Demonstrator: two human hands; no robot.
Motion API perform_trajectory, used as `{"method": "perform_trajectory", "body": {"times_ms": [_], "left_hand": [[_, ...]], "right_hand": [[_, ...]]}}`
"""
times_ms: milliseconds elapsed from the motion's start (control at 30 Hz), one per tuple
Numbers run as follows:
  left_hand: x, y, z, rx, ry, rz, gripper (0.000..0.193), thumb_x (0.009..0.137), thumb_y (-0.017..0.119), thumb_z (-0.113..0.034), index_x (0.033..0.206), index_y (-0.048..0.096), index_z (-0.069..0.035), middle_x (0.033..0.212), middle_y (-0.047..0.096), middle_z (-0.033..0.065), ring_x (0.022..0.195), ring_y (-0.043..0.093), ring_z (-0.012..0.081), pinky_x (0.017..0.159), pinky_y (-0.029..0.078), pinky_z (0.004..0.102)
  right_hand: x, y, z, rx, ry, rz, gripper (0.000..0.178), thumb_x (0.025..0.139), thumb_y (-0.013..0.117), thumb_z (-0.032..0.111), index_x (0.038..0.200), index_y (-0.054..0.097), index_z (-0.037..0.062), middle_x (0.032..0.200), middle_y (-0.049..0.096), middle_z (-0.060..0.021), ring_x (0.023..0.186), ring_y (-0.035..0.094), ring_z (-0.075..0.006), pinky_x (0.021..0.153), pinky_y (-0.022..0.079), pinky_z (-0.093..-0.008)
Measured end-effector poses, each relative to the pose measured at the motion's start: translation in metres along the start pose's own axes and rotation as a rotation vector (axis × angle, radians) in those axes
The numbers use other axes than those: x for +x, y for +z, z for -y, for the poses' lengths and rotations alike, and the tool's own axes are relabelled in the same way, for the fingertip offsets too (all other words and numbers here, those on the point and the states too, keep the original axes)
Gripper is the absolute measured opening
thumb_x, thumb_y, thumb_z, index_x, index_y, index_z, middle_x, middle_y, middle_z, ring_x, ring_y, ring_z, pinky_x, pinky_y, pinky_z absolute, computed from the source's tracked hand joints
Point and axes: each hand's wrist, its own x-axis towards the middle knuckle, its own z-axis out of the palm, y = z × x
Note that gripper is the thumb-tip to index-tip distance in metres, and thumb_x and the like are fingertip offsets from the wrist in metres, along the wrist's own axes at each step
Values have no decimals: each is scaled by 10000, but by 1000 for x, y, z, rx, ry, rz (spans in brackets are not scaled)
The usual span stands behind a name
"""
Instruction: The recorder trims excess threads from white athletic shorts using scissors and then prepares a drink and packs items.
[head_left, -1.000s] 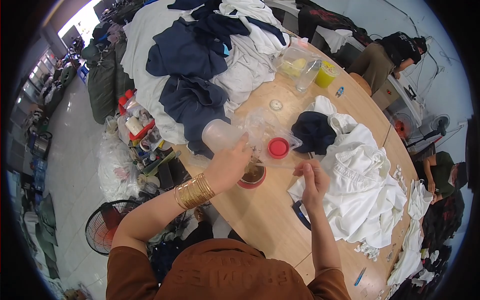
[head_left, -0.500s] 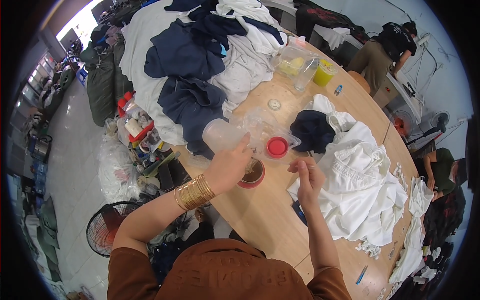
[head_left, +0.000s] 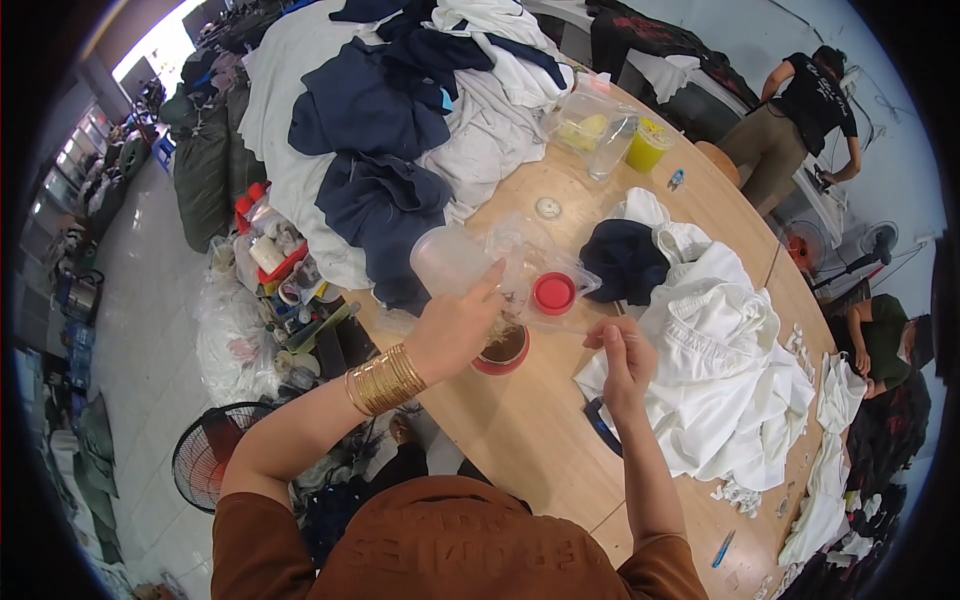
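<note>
Your right hand (head_left: 624,362) is curled, thumb against fingers; what it pinches is too faint to tell. At its nine o'clock stands a red-rimmed bowl (head_left: 500,371) of brown liquid. Your left hand (head_left: 460,330) grips a translucent tub (head_left: 438,262), tilted, at the bowl's eleven. Beyond your right hand, at twelve, stands a yellow-green cup (head_left: 648,150).

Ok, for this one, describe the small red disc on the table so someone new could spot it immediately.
On the wooden table, find the person's left hand and right hand. Between them, just left of the navy cloth, lies the small red disc. Its whole upper face is red, unlike the open red container nearer the person, which shows brown contents.
</note>
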Motion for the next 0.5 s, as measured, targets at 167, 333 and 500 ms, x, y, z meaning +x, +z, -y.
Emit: {"method": "perform_trajectory", "body": {"times_ms": [167, 333, 500], "left_hand": [[-1, 1, 1, -11, 4, -28, 252, 673, 596, -13, 922, 565, 2, 1353, 403, 123, 624, 627, 265, 529, 510, 321], [1, 1, 3, -2, 3, -47, 251, 671, 591, -4, 921, 569, 2, 1352, 407, 113, 627, 628, 264, 535, 513, 318], [0, 2, 5, -14, -9, -50, 251, 670, 590, -2, 920, 571, -2, 1351, 410, 104, 630, 629, 264, 538, 515, 319]], "right_hand": [[1, -1, 6, -29, -28, 19, 174, 902, 472, 70, 805, 580, -25, 718, 574, -85, 618, 557, -138, 557, 426, -246], [-1, -3, 1, -65, -47, 36, 163, 896, 487, 76, 801, 586, -12, 710, 574, -83, 610, 558, -144, 548, 418, -249], [-3, -1, 1, -101, -16, 58, 165, 893, 502, 90, 795, 594, -5, 701, 577, -79, 602, 557, -145, 540, 416, -255]]}}
